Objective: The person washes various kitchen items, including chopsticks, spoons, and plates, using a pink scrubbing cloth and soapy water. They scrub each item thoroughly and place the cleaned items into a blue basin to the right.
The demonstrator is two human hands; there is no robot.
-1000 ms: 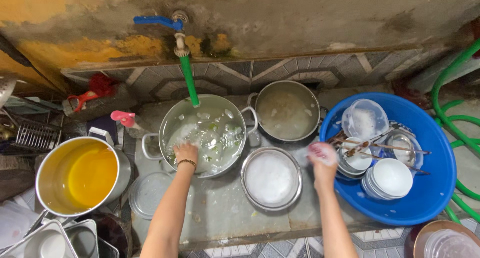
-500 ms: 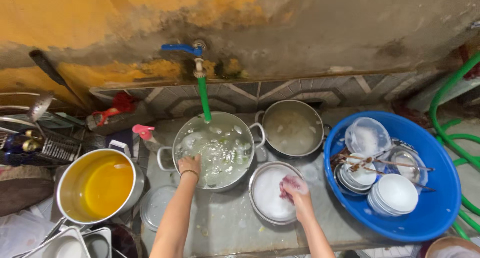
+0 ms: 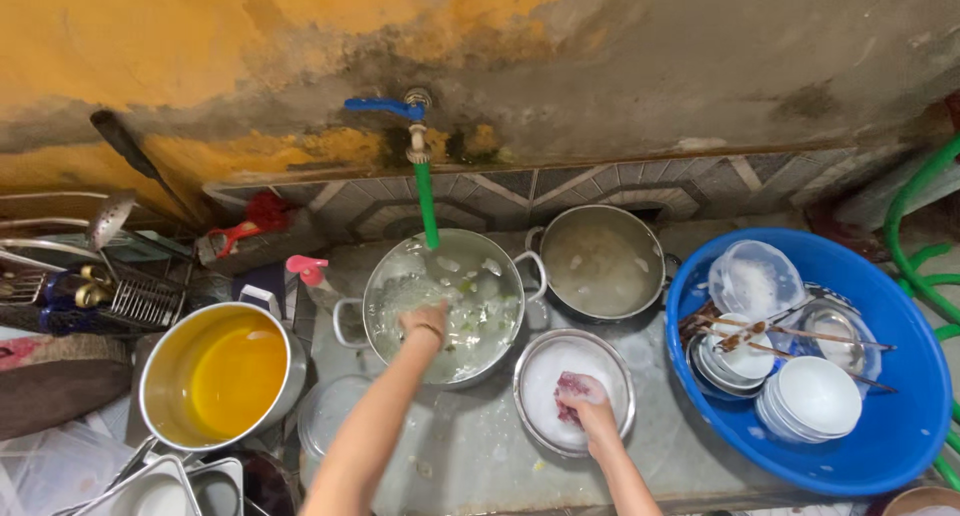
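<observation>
Our left hand (image 3: 425,323) grips the rim of the water-filled steel pot (image 3: 470,316); our right hand (image 3: 588,401) clutches a pink sponge (image 3: 570,387) inside the soapy bowl (image 3: 530,376).

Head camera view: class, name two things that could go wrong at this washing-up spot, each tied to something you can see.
1. The left hand is in the two-handled pot of soapy water; a wet handle could slip when lifted.
2. Chopsticks lie loose across stacked bowls in the blue basin; reaching in may knock them off or topple a stack.
The right hand presses a pink cloth into the foamy steel bowl.
</observation>
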